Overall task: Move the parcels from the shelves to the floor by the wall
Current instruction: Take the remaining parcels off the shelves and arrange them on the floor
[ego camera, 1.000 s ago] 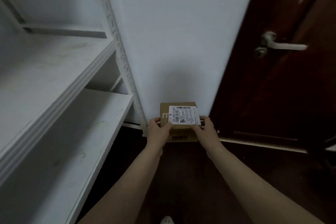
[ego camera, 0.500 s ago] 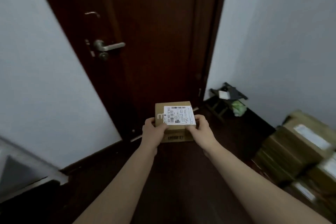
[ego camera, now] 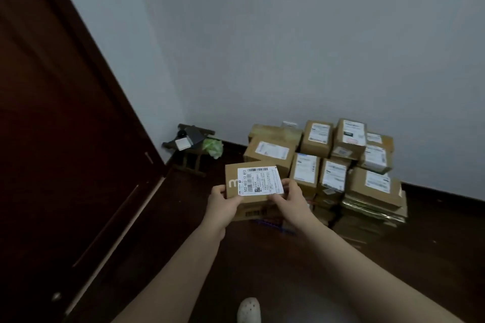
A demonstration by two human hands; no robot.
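Observation:
I carry a small brown cardboard parcel with a white shipping label on top, held out in front of me above the dark floor. My left hand grips its near left corner and my right hand grips its near right edge, thumbs on top. Just beyond and to the right, a pile of several brown labelled parcels is stacked on the floor against the white wall. The shelves are out of view.
A dark wooden door fills the left side. In the corner stands a small dark stool with items and a green bag on it. Dark floor lies between me and the pile. My white shoe shows at the bottom.
My view has swung right, from the shelves past the door to the parcel pile by the wall. Both hands have kept their hold on the parcel throughout.

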